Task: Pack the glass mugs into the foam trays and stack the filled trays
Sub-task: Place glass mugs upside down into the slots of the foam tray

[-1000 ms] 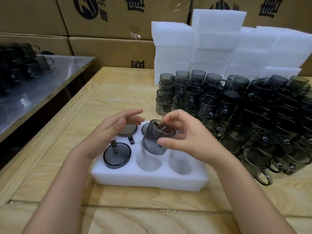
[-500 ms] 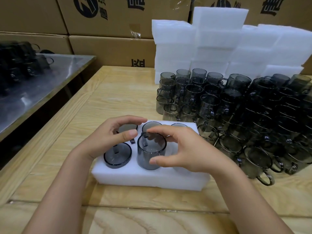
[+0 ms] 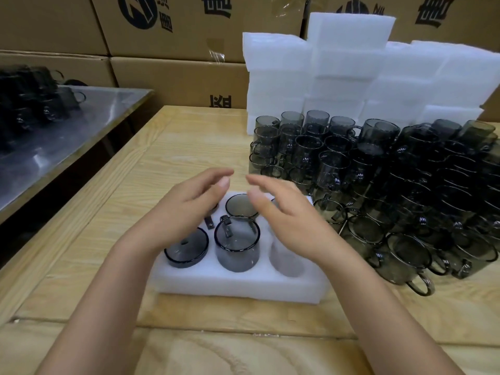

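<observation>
Head view: left hand [image 3: 186,212] and right hand [image 3: 286,220] hover over the foam tray [image 3: 238,288], fingers loose and apart, holding nothing, fingertips nearly meeting above the far row. Tray lies on the wooden bench [image 3: 162,158], near centre. Near-left mug [image 3: 186,249] sits low in its pocket. Near-middle mug [image 3: 238,244] stands noticeably higher, rim well clear of the foam, handle turned to the far side. Far-middle mug [image 3: 240,207] is seated and the near-right pocket [image 3: 288,259] is empty. Far-left and far-right pockets are mostly hidden by the hands, so I cannot tell their fill. Loose mugs [image 3: 392,185] crowd the bench right of the tray, touching each other, some apparently stacked, the nearest just beside the tray's right edge. Spare foam trays [image 3: 351,63] are piled at far right, with cardboard boxes [image 3: 176,77] behind. Risks, as judged: the near-middle mug may not be fully down, perhaps because its handle has missed its slot. A tray stacked on top would then bear on glass, rock, or chip the rim. Reaching right for the next mug, the right wrist or forearm could clip the packed pile and knock glass against glass. Pulling one handle carelessly might drag its neighbours.
</observation>
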The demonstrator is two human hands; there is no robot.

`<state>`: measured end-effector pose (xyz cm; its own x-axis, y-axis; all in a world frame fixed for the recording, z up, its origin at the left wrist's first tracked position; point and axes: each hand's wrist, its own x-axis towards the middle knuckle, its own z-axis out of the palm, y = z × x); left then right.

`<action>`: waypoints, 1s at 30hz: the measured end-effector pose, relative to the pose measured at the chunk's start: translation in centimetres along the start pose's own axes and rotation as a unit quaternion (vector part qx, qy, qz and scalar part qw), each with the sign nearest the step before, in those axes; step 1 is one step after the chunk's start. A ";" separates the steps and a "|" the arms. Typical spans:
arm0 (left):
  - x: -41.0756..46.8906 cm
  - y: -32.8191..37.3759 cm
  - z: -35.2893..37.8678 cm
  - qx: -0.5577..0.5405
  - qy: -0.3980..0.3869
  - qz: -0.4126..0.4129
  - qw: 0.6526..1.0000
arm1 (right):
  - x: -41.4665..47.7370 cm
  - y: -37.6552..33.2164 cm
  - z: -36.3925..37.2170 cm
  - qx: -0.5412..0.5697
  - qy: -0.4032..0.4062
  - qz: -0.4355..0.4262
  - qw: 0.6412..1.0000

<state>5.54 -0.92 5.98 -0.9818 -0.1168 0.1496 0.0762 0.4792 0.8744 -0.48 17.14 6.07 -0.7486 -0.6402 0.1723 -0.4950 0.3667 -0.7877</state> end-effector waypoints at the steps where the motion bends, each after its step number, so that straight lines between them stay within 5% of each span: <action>1: 0.2 0.5 0.8 0.063 0.045 -0.009 0.997 | 0.5 -0.3 0.4 -0.020 0.030 0.016 0.999; 3: 0.4 1.4 2.4 0.232 0.095 -0.027 0.968 | 1.4 -0.9 1.7 -0.086 0.033 0.044 0.995; 6: 0.2 1.1 3.7 0.368 0.055 -0.064 0.926 | 2.1 -1.3 4.0 -0.179 0.006 0.080 0.981; 16: 0.0 -0.2 5.0 0.574 -0.012 -0.165 0.802 | 1.1 0.0 5.4 -0.330 -0.001 0.115 0.937; 20: 0.2 -0.2 4.9 0.547 -0.015 -0.166 0.820 | 1.4 0.1 5.1 -0.319 -0.020 0.122 0.940; 24: 0.5 -0.3 4.5 0.445 0.041 -0.153 0.881 | 2.0 0.1 4.5 -0.272 -0.049 0.144 0.950; 27: 0.9 0.1 3.7 0.263 0.162 -0.173 0.935 | 2.9 -0.8 4.3 -0.223 -0.065 0.186 0.955; 30: 1.0 0.5 3.5 0.106 0.224 -0.152 0.957 | 2.7 -1.6 5.8 -0.309 -0.051 0.159 0.936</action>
<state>3.99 2.27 4.95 -0.7756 -0.6183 0.1275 -0.2858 0.5240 0.8023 0.84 10.91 4.36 -0.8710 -0.4822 -0.0937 -0.4391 0.8498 -0.2916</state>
